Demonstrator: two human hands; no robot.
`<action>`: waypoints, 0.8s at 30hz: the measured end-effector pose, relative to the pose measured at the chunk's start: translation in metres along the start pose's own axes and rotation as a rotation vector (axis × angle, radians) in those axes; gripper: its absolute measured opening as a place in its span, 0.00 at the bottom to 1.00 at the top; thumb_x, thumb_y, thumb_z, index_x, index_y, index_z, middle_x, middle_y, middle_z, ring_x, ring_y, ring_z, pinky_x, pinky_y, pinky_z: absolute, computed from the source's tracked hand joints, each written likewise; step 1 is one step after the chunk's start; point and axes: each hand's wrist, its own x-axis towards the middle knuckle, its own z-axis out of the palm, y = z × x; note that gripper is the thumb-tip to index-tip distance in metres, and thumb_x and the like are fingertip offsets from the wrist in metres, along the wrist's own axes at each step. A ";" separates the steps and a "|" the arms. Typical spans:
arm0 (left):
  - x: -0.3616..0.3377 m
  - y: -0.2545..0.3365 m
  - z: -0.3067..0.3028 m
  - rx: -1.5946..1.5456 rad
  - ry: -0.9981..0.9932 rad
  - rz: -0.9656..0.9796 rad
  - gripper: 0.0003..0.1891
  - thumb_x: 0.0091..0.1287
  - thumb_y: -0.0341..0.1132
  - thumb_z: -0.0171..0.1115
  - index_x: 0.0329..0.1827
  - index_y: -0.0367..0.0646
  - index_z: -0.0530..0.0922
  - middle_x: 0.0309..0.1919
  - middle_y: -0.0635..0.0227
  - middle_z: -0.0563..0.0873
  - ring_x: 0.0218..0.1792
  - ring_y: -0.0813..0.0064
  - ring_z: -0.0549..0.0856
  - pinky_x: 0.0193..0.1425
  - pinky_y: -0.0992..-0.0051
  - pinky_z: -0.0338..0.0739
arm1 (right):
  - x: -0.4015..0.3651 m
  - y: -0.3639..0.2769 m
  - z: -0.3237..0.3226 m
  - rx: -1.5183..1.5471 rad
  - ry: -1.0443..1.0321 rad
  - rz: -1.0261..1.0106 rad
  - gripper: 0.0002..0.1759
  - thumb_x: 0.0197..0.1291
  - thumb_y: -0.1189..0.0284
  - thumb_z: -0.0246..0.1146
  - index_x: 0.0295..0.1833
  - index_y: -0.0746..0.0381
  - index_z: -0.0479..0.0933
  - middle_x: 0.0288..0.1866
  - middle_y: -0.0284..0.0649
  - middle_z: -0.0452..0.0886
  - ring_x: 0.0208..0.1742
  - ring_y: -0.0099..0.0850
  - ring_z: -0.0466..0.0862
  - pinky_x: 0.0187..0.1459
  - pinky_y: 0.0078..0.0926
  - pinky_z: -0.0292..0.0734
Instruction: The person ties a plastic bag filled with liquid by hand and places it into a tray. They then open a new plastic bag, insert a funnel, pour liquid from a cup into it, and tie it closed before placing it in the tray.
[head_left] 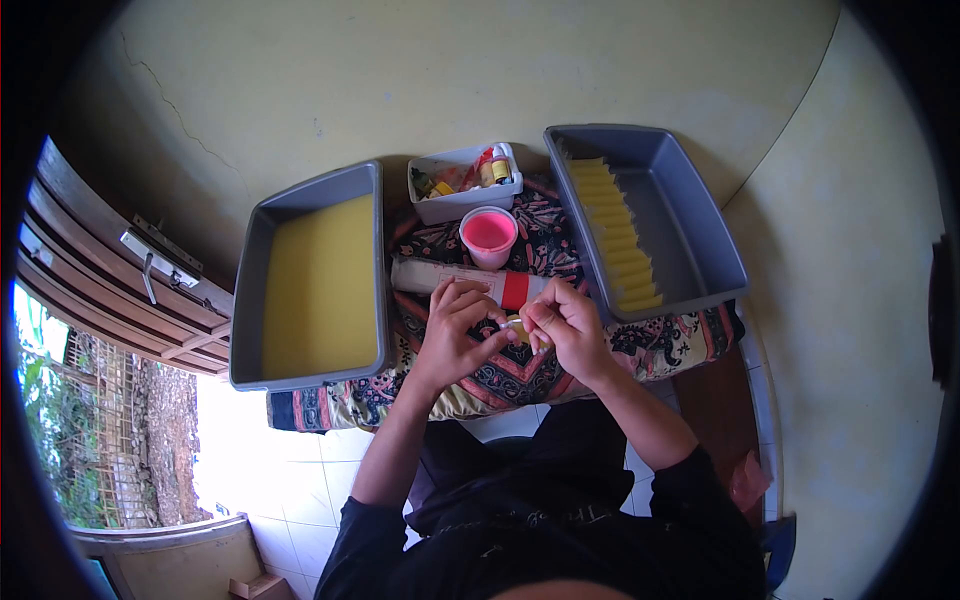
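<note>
Both of my hands meet over the front middle of the cloth-covered table, around a small yellowish piece (517,330) whose kind I cannot make out. My left hand (457,335) pinches its left side between thumb and fingertips. From the right, my right hand (566,328) has its fingers closed on the same piece, hiding part of it. Just behind the hands lies a long whitish packet with a red band (514,290). Beyond it stands a white cup (489,238) with a pink inside.
On the left, a grey tray (380,290) contains yellow sheet material. A second grey tray (690,240), at right, has a row of yellow folded or rolled pieces (612,235) along its left side. A white box (465,205) with small bottles is at the back.
</note>
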 end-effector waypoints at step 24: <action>-0.021 -0.030 0.073 -0.854 0.333 -0.524 0.04 0.63 0.24 0.66 0.36 0.32 0.80 0.37 0.63 0.86 0.37 0.81 0.83 0.42 0.83 0.77 | 0.010 0.065 -0.008 0.248 0.155 0.109 0.09 0.71 0.75 0.52 0.35 0.64 0.68 0.30 0.38 0.78 0.33 0.23 0.77 0.41 0.22 0.74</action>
